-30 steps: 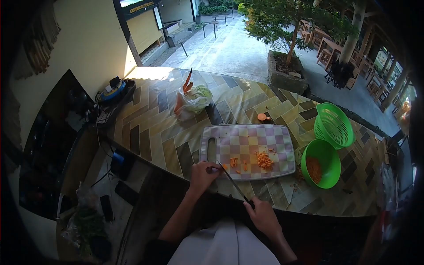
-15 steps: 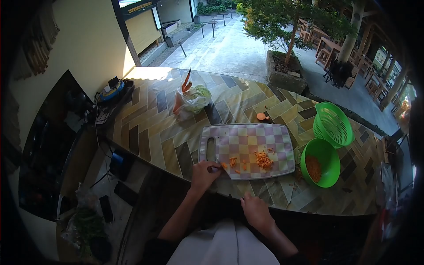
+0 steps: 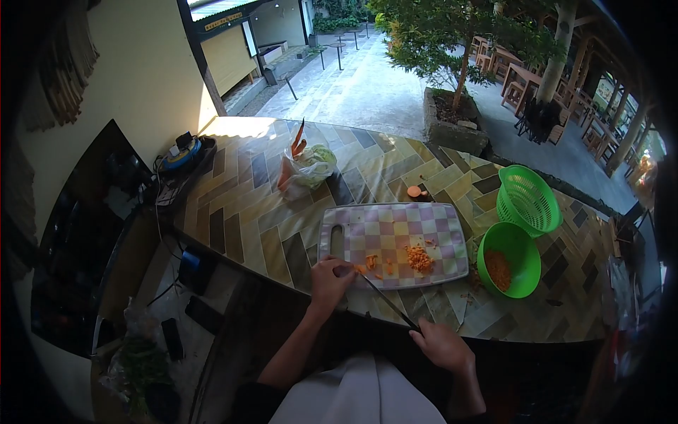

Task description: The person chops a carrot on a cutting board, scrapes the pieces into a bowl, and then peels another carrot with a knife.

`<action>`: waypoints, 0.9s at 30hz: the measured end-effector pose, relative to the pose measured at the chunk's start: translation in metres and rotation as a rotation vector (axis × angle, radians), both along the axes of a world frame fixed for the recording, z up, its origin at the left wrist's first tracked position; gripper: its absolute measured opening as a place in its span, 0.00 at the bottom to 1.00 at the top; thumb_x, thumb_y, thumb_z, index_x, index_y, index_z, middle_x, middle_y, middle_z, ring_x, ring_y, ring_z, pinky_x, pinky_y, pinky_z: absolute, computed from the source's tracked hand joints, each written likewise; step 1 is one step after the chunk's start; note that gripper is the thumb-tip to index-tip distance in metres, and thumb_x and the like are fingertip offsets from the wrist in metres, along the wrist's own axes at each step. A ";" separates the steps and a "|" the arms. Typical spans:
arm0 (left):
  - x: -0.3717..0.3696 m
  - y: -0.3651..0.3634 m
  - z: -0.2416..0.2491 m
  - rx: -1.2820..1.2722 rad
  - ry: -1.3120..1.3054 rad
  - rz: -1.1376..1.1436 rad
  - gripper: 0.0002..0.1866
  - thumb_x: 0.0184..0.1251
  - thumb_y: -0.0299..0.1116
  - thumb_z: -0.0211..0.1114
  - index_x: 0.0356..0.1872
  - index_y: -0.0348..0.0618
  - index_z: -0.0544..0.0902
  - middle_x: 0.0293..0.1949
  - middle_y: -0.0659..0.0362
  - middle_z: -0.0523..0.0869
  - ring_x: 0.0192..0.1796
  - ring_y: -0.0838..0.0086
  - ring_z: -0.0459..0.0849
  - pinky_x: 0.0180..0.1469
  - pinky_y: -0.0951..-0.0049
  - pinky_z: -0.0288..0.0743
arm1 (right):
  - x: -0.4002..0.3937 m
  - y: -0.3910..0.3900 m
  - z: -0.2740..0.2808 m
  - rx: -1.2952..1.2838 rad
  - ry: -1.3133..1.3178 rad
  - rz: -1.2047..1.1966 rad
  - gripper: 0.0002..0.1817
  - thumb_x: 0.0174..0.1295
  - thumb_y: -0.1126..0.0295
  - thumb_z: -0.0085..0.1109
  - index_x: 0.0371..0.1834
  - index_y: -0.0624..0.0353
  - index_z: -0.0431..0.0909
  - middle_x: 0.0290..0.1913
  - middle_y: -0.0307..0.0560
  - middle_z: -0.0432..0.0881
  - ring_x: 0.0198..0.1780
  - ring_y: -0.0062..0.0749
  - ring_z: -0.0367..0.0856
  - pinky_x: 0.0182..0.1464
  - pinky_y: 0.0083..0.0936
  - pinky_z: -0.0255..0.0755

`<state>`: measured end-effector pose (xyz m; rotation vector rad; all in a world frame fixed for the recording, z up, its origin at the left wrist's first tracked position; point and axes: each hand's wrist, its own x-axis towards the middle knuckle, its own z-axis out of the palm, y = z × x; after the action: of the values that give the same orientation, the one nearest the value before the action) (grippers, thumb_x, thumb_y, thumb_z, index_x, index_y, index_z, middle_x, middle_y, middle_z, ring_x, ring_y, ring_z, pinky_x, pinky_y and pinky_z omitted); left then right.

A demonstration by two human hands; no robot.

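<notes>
Two hands work at the near edge of the checked cutting board on the tiled tabletop. The left hand pinches a carrot piece on the board; the right hand is closed around a knife, its tip by the carrot.

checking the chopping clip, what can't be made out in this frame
Head view only:
- Carrot piece under the left hand: fingers cover it.
- Knife handle: hidden inside the right hand grip.
- Plastic bag contents beyond carrots and something green: too small.
- Frame edges: dark lens vignette.
</notes>
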<state>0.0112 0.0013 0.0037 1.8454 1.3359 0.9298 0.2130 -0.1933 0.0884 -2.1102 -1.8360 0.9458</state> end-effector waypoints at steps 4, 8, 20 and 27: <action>-0.004 0.003 0.004 -0.022 0.029 -0.049 0.11 0.51 0.29 0.77 0.37 0.43 0.91 0.38 0.53 0.88 0.34 0.68 0.87 0.39 0.71 0.80 | 0.008 -0.012 0.007 0.075 0.060 -0.080 0.18 0.73 0.58 0.51 0.38 0.66 0.71 0.30 0.69 0.80 0.39 0.68 0.79 0.42 0.56 0.70; -0.001 0.007 0.016 0.149 0.039 -0.138 0.08 0.53 0.25 0.73 0.36 0.39 0.90 0.38 0.50 0.88 0.44 0.59 0.85 0.49 0.64 0.78 | 0.012 -0.012 0.014 0.107 0.111 -0.203 0.19 0.72 0.57 0.52 0.38 0.66 0.71 0.29 0.69 0.79 0.39 0.68 0.78 0.41 0.55 0.68; 0.006 0.008 0.017 0.232 0.184 -0.264 0.08 0.49 0.27 0.76 0.32 0.38 0.90 0.35 0.52 0.89 0.44 0.58 0.84 0.51 0.63 0.77 | 0.000 -0.002 -0.007 0.080 0.185 -0.206 0.19 0.72 0.57 0.52 0.37 0.67 0.72 0.30 0.69 0.80 0.39 0.68 0.79 0.42 0.54 0.70; 0.009 0.000 0.012 0.147 0.063 -0.176 0.07 0.52 0.27 0.75 0.32 0.38 0.90 0.36 0.54 0.90 0.42 0.60 0.85 0.49 0.66 0.78 | -0.003 0.005 -0.013 0.055 0.140 -0.170 0.19 0.72 0.57 0.51 0.37 0.66 0.72 0.30 0.68 0.80 0.39 0.67 0.79 0.42 0.55 0.70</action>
<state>0.0206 0.0012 0.0153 2.0831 1.1452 0.9036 0.2095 -0.1888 0.0756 -2.0712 -1.5708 0.9639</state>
